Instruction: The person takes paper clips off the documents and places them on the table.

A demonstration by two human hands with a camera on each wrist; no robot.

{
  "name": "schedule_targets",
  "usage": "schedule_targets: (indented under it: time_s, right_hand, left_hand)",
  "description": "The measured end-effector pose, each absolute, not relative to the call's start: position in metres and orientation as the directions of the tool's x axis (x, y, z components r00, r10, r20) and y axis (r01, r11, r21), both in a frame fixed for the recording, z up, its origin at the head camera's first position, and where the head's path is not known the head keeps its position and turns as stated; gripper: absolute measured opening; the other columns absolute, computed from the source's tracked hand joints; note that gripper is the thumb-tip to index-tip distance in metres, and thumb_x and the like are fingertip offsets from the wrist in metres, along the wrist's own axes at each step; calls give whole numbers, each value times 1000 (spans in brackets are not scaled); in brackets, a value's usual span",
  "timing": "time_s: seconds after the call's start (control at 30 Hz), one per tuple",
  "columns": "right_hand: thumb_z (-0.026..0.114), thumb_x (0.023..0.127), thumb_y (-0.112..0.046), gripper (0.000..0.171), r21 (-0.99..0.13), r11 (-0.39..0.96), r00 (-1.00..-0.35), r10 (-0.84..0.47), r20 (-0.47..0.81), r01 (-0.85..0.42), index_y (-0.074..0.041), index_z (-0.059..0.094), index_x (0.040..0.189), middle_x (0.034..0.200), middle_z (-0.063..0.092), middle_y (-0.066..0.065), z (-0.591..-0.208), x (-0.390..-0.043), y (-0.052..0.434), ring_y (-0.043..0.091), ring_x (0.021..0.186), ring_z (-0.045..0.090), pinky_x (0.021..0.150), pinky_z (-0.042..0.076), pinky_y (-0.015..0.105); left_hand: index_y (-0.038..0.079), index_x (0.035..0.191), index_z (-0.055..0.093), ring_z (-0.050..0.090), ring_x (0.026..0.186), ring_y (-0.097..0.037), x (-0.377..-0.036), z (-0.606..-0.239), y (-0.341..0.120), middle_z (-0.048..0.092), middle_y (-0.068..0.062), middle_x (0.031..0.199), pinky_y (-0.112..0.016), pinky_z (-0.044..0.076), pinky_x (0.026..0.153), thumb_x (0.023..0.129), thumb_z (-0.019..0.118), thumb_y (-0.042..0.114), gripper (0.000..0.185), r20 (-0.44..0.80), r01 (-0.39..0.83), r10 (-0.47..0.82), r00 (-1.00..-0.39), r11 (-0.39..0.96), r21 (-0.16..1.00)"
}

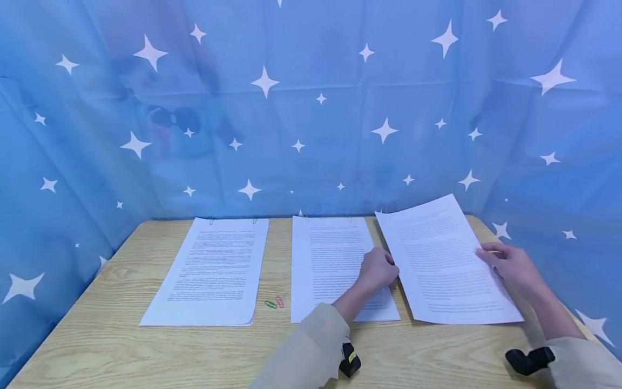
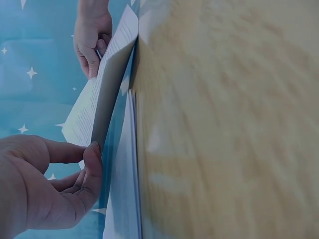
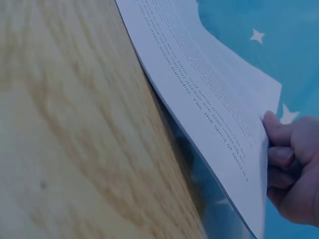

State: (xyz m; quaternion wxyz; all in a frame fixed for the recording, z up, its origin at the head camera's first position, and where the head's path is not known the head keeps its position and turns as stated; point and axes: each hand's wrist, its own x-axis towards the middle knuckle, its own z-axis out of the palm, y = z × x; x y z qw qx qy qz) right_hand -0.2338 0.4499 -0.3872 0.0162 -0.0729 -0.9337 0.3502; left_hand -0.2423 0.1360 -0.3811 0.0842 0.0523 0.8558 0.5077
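Observation:
Both hands hold a printed stack of paper (image 1: 442, 259) at the right of the table, raised and tilted off the wood. My left hand (image 1: 378, 268) pinches its left edge between thumb and forefinger, plain in the left wrist view at the hand (image 2: 55, 184). On the opposite edge, my right hand (image 1: 510, 267) grips with the thumb on top; in the right wrist view the curled fingers (image 3: 281, 157) sit behind the sheet (image 3: 199, 99). Under my left forearm lies the middle paper stack (image 1: 335, 265), with paper clips at its top edge.
A third paper stack (image 1: 209, 270) lies at the left, clipped along its top. Between it and the middle stack are a loose green paper clip (image 1: 270, 304) and a pink paper clip (image 1: 279, 301). A blue star-patterned curtain (image 1: 311, 108) stands behind the wooden table (image 1: 97, 335).

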Motion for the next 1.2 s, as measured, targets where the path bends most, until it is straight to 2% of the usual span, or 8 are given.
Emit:
schedule_targets:
  time_s: [0.3, 0.43, 0.6, 0.73, 0.87, 0.97, 1.1, 1.2]
  right_hand:
    - [46, 104, -52, 71, -600, 788, -988, 149, -28, 136, 11, 47, 137, 130, 48, 42, -388, -234, 457, 50, 110, 50, 76, 38, 40]
    - [46, 104, -51, 72, -595, 790, -987, 161, -29, 146, 14, 48, 135, 132, 43, 44, -389, -236, 461, 52, 112, 47, 76, 38, 41]
    - [45, 106, -47, 68, -585, 797, -984, 178, -12, 151, 15, 49, 134, 135, 39, 44, -393, -239, 467, 55, 116, 43, 81, 39, 49]
    - [43, 107, -44, 66, -571, 809, -986, 167, -5, 140, 17, 48, 133, 135, 39, 46, -393, -238, 468, 61, 120, 39, 89, 38, 61]
    - [40, 108, -43, 67, -560, 817, -987, 163, -9, 140, 18, 47, 135, 136, 38, 46, -389, -234, 466, 63, 121, 36, 90, 38, 63]
    - [43, 107, -40, 64, -544, 829, -988, 153, 1, 128, 18, 48, 133, 128, 49, 43, -387, -231, 465, 49, 102, 58, 80, 48, 52]
    - [50, 106, -33, 54, -510, 856, -990, 127, 54, 82, 16, 54, 127, 118, 60, 38, -387, -230, 466, 33, 84, 64, 70, 47, 39]
    - [49, 106, -32, 50, -499, 864, -989, 120, 86, 62, 14, 56, 126, 122, 57, 40, -386, -230, 463, 47, 99, 60, 75, 44, 45]
  left_hand:
    - [0, 83, 73, 59, 54, -9, -240, -380, 142, 62, -1, 64, -20, 46, 51, 87, 71, -1, 4, -116, -18, 182, -976, 467, 884]
    - [-1, 85, 72, 57, 58, -11, -241, -381, 144, 62, -2, 69, -23, 46, 55, 87, 73, 2, 4, -153, -39, 213, -965, 459, 888]
    - [-4, 102, 71, 58, 70, -12, -241, -382, 147, 62, -4, 83, -29, 51, 70, 88, 74, 4, 17, -207, -88, 267, -941, 399, 913]
    - [-4, 106, 70, 56, 73, -13, -241, -382, 147, 63, -5, 89, -31, 51, 72, 89, 73, 5, 19, -207, -88, 295, -933, 370, 925]
    - [-1, 124, 66, 62, 80, -15, -238, -378, 145, 66, -7, 104, -34, 54, 80, 89, 73, 8, 36, -222, -107, 295, -929, 361, 927]
    - [3, 138, 59, 66, 86, -18, -236, -375, 143, 65, -7, 110, -37, 54, 87, 89, 73, 10, 51, -233, -117, 286, -929, 370, 922]
    - [5, 136, 61, 67, 97, -21, -233, -374, 137, 66, -7, 113, -34, 55, 86, 89, 69, 9, 47, -176, -30, 305, -936, 428, 903]
    - [7, 133, 64, 65, 108, -20, -228, -372, 132, 67, -7, 119, -32, 54, 88, 90, 66, 8, 43, -123, 52, 328, -937, 476, 878]
